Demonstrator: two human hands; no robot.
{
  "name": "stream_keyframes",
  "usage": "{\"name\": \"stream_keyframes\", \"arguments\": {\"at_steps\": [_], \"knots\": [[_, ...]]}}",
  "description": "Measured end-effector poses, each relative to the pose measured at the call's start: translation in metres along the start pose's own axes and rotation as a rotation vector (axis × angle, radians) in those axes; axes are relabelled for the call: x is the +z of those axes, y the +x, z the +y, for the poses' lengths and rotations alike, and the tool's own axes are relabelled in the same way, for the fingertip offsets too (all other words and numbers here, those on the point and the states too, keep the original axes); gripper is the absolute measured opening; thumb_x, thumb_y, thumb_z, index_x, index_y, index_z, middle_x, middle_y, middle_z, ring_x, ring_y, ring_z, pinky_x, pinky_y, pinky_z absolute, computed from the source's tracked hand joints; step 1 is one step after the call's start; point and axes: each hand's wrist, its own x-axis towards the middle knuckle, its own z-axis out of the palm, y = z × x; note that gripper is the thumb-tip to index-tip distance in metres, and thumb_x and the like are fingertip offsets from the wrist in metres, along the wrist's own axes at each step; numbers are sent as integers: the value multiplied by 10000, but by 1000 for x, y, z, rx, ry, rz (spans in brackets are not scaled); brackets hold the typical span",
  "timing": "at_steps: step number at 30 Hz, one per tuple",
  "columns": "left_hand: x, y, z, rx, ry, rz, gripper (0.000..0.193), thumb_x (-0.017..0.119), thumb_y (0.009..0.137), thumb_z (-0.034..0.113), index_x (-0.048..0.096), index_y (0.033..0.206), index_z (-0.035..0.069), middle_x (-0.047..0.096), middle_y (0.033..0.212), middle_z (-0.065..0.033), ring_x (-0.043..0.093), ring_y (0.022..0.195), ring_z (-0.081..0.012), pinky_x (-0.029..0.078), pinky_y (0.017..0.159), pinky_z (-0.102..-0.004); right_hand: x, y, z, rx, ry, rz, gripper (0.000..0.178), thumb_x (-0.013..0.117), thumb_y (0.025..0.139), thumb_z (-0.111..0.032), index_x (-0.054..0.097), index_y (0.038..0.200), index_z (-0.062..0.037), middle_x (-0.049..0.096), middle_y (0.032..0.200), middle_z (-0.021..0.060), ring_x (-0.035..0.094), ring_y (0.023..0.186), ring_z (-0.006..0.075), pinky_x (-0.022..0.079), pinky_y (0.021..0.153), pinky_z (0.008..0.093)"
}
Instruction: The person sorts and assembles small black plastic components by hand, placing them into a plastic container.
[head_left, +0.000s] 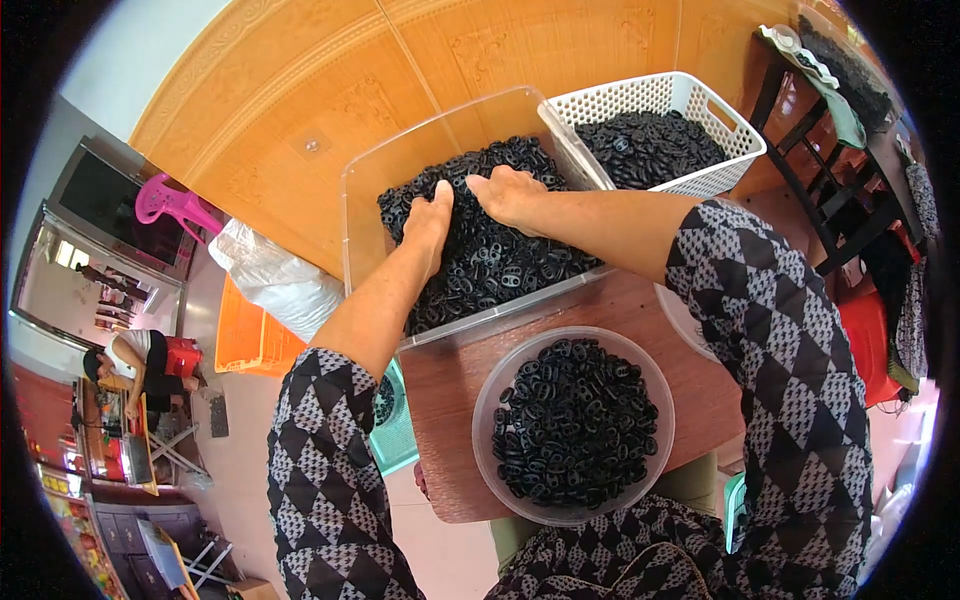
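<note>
Small black oval pieces with two holes fill a clear plastic box beyond the table's far side. My left hand reaches into this pile, its thumb up and its other fingers hidden. Just to its right, my right hand is also in the pieces, thumb toward the left hand, fingertips out of sight. Whether either hand grips any pieces cannot be seen. Closer to me, a round translucent tub holds more of the same black pieces.
The tub stands on a brown wooden table. A white perforated basket of black pieces adjoins the box on the right. At left are a white sack, an orange crate and a pink chair. Another person sits far left.
</note>
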Motion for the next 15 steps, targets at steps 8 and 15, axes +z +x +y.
{"name": "stream_keyframes", "arguments": {"at_steps": [8,15], "knots": [[6,-12,15,-48,-229,-123,777,386,906,600,343,1406,5,324,1463,-197,333,1334,-318,287,1076,-443,2,2,-6,67,347,-80,669,477,864,-532,528,1251,11,518,1279,247,519,1162,382,422,954,471],[5,-21,29,-8,-516,-175,690,459,910,500,430,1342,-37,408,1406,-180,413,1254,-281,324,1030,-403,7,-5,-16,91,526,-26,762,569,826,-533,508,1231,109,505,1280,284,519,1179,336,440,937,406]]}}
